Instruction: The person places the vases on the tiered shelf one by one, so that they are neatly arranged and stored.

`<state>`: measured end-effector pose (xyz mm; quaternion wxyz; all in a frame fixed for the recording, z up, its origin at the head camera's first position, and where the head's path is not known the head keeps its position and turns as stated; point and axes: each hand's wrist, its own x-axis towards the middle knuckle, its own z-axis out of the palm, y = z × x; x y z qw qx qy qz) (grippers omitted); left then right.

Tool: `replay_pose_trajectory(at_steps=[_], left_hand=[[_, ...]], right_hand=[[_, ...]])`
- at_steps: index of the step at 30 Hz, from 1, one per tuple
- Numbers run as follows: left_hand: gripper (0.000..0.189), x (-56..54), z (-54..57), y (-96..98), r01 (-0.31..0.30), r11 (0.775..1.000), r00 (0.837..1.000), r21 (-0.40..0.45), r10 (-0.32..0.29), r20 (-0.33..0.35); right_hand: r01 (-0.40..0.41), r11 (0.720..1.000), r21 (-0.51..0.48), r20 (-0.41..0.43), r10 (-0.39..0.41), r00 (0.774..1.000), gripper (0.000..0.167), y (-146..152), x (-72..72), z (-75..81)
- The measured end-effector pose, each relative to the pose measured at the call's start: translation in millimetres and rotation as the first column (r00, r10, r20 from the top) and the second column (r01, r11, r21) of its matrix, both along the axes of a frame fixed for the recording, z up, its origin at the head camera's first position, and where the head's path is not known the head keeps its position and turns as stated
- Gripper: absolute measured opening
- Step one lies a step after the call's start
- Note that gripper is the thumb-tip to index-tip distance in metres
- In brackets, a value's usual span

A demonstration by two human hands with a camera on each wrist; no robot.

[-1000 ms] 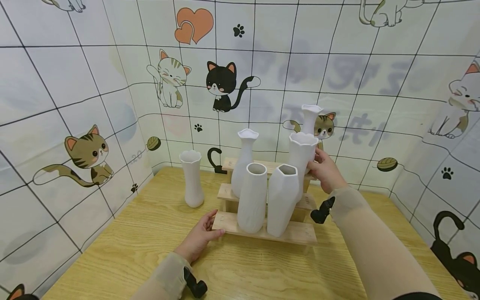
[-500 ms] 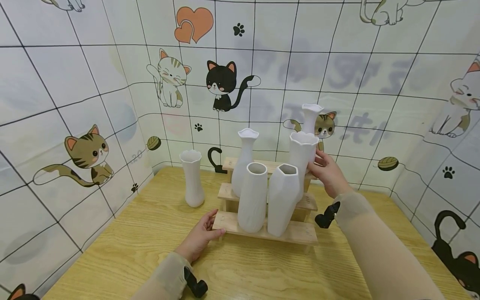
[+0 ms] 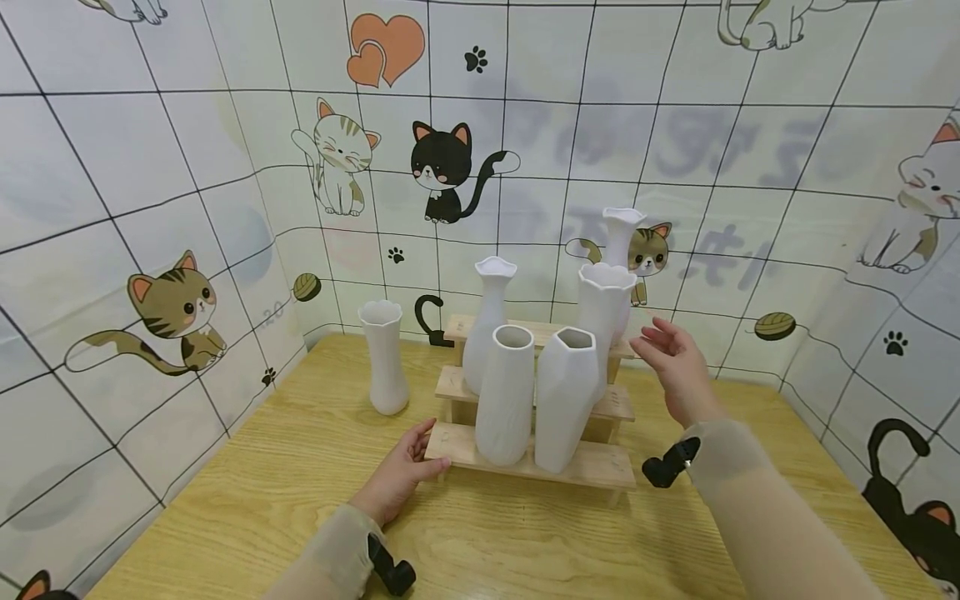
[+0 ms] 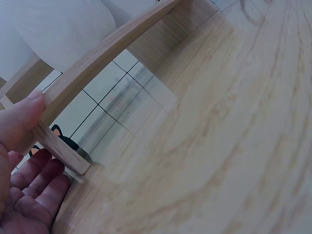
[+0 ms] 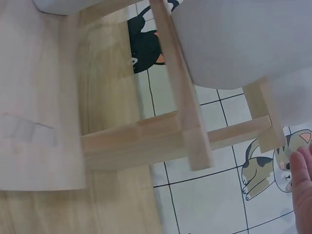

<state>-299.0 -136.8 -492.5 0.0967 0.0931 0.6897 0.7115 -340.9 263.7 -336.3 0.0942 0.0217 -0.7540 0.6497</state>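
Note:
A three-step wooden rack (image 3: 592, 468) stands on the table bearing white vases. My left hand (image 3: 401, 475) grips the left end of its lowest step, the thumb on the board's front edge and the fingers by the leg, as the left wrist view shows. My right hand (image 3: 678, 371) is just right of the rack, touching nothing, fingers loosely bent. The bottom step holds a rounded vase (image 3: 504, 400) and a faceted vase (image 3: 564, 400). Behind them are a slim-necked vase (image 3: 491, 317) at left and a ruffled-rim vase (image 3: 600, 296) at right. A flared-top vase (image 3: 621, 229) rises at the back.
A lone white vase (image 3: 386, 358) stands on the wooden table (image 3: 300, 467), left of the rack. Walls draped with cat-print grid cloth (image 3: 555, 142) close in the back and both sides. Each wrist carries a small black camera (image 3: 392, 567).
My right hand has let go of the ruffled-rim vase and moved right and slightly down, away from it. The left hand and the vases stay where they were.

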Motion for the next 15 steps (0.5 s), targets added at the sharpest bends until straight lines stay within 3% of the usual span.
replay_pose_trajectory(at_steps=[6, 15], left_hand=[[0.086, -0.4, 0.0, 0.6, 0.003, 1.000, 1.000, 0.001, -0.003, -0.002], [0.086, -0.3, 0.7, 0.2, 0.014, 1.000, 1.000, -0.005, -0.014, -0.004]], right_hand=[[0.016, 0.995, -0.096, -0.050, -0.020, 0.999, 0.082, 11.5, 13.3, -21.4], [0.022, 0.991, -0.132, -0.077, -0.032, 0.997, 0.075, 18.6, 32.6, -53.4]])
